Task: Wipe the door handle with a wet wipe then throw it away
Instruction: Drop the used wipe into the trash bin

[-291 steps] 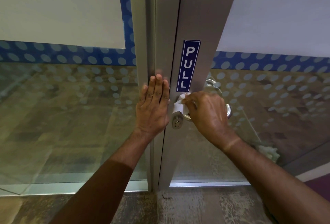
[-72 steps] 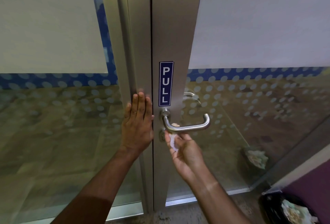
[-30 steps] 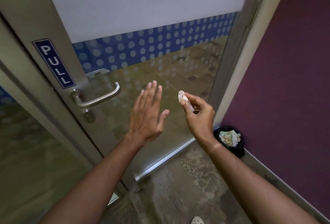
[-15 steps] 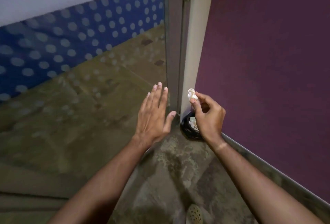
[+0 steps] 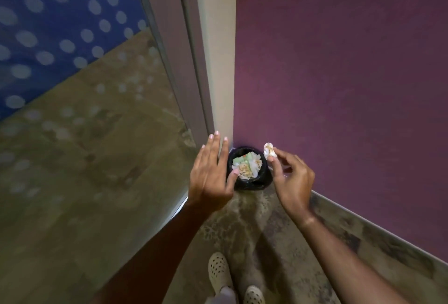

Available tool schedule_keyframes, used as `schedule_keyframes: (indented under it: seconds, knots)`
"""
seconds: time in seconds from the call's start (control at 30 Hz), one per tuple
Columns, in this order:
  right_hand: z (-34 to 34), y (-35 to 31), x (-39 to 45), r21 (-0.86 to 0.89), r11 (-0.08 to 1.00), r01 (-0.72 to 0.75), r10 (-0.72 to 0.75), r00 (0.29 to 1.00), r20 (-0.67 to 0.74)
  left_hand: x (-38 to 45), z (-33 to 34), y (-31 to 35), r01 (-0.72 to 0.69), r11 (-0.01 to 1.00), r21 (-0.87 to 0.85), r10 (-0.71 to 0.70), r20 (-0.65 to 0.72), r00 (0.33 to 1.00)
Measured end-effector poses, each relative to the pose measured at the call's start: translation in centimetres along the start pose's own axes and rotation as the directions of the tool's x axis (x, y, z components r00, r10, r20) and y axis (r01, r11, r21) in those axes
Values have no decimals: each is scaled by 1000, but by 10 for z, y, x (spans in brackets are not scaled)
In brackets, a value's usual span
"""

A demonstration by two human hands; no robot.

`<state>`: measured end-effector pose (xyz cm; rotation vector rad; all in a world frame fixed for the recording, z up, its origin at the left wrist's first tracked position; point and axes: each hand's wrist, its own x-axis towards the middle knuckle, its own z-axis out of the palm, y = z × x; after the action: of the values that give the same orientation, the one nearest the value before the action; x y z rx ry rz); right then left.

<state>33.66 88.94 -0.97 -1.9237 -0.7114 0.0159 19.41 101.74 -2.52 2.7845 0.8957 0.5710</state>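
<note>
Binning the wipe in the corner

Bin [image 5: 252, 181] sits on the floor, already full; left hand [image 5: 210, 173] hangs flat and empty; right hand [image 5: 292, 180] pinches the balled wipe [image 5: 269, 151] past the rim, so centre it over the opening before letting go.

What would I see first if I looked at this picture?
First you'd see the big purple wall on the right, and two hands in the middle. The right hand pinches a balled-up wipe just above a small black bin full of rubbish in the corner. The left hand is open and empty beside the bin.
</note>
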Motion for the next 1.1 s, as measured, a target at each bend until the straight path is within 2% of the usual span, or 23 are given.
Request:
schedule_keyframes:
  seconds: [0.1,0.27,0.4,0.6,0.67,0.73,0.8,0.87,1.1]
  knots:
    - [16,12,21,-48,999,9,-10,1000,-26,28,25,-15,-69,997,-16,69,-43,997]
    - [52,40,57,-97,995,22,-24,999,-21,65,69,-40,-125,989,-85,123,-32,992]
    - [81,61,83,-74,984,161,-163,986,-19,87,105,-57,-104,991,-84,104,-1,995]
    - [127,118,111,-11,968,251,-251,964,-91,105,160,-75,-67,997,-29,68,47,997]
    - [146,151,112,-95,970,222,-225,974,-19,102,179,-81,-65,998,-15,65,51,997]
    - [166,186,109,-273,952,136,-80,975,208,97,197,-87,-66,998,-3,66,50,997]
    - [178,214,102,-419,903,99,73,924,376,91,210,-92,-73,997,-7,74,59,996]
    - [179,226,99,-449,890,77,118,913,390,86,218,-93,-69,998,-9,70,73,995]
    - [162,200,102,-459,879,131,75,912,403,89,204,-83,-56,998,18,53,124,991]
